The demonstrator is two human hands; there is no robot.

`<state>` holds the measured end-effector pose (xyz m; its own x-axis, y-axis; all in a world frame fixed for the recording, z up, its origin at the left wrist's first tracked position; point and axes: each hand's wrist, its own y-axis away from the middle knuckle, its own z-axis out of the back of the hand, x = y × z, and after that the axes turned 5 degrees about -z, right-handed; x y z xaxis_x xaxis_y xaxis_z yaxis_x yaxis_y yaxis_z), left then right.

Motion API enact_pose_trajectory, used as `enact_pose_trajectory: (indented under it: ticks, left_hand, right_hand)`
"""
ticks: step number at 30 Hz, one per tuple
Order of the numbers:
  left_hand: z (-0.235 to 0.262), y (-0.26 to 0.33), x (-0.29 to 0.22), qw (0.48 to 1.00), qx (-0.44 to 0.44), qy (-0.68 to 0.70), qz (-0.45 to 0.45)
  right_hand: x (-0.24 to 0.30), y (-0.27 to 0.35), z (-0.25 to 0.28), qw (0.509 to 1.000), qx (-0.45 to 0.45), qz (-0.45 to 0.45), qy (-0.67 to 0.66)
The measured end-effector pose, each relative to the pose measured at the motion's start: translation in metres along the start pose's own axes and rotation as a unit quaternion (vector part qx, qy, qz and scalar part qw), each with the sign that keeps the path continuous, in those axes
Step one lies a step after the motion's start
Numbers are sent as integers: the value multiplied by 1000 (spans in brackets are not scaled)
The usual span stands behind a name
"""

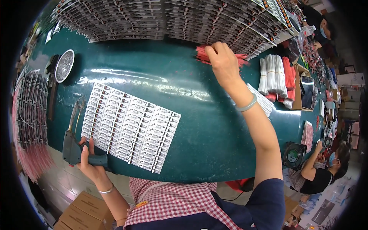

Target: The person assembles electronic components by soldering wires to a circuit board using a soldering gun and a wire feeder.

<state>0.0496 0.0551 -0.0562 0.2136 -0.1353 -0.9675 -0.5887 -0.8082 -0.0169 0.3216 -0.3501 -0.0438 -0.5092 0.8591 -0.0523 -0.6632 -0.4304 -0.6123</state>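
Observation:
My left hand (90, 163) is wrapped round the grip of a dark grey soldering gun (69, 147), whose thin metal tip points away from me. Beside it lies a white panel of small circuit boards (132, 128) in rows, with little dark and orange parts on them. My right hand (224, 63) reaches to the far side of the bench, fingers curled down on a loose pile of red wires (203, 56). Its fingertips are partly hidden, and how many wires they pinch cannot be made out.
Tall stacks of board panels (126, 23) stand along the far edge. At right lie bundled white wires (272, 76), red bundles (288, 78), a phone (307, 92) and a small black fan (294, 155). A metal bowl (65, 66) and wired boards (32, 115) are left. Another person (324, 168) works at far right.

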Motion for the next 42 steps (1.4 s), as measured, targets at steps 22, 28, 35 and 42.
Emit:
enact_pose_trajectory:
  ticks: [22,28,35,42]
  left_hand:
    - [-7,85,-82,989,145,8,-4]
    - [-18,103,-95,985,155,-23,75]
    - [-50,123,-76,961,225,-46,151]
    - [-59,125,-64,893,403,-201,14]
  right_hand:
    - [106,-3,77,858,416,246,171]
    - [87,25,82,909,341,178,159]
    - [105,81,87,981,83,13,-173]
    - [126,108,71,968,21,-62,-242]
